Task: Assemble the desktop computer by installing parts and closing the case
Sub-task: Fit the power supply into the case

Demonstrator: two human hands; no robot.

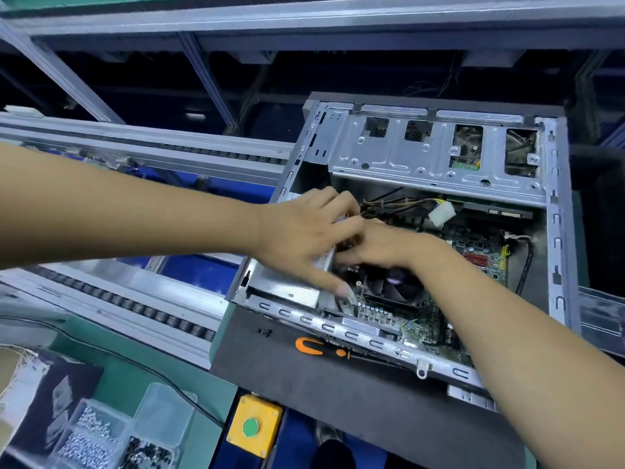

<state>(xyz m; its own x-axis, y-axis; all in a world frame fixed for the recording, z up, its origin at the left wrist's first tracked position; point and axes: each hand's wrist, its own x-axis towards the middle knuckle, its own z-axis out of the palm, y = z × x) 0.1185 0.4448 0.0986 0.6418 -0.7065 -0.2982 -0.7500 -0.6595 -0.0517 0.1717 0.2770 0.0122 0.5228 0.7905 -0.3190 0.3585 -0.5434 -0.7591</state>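
On a factory assembly line, beside a roller conveyor, an open desktop computer case is lying on a dark mat on the counter as a person is working inside it with both hands. The left hand is spreading over a silver metal unit, apparently the power supply, its grip wide, with the thumb pressing down near the CPU fan. The right hand is reaching in beside it, fingers curling under the left; whether its grip is holding a cable cannot be told. A white connector is dangling loose above the motherboard. The risk, in this judgement, is wires getting pinched under the unit or straying into the fan. An orange-handled screwdriver and loose screws are waiting at the case's edge, where a nudge could scatter them.
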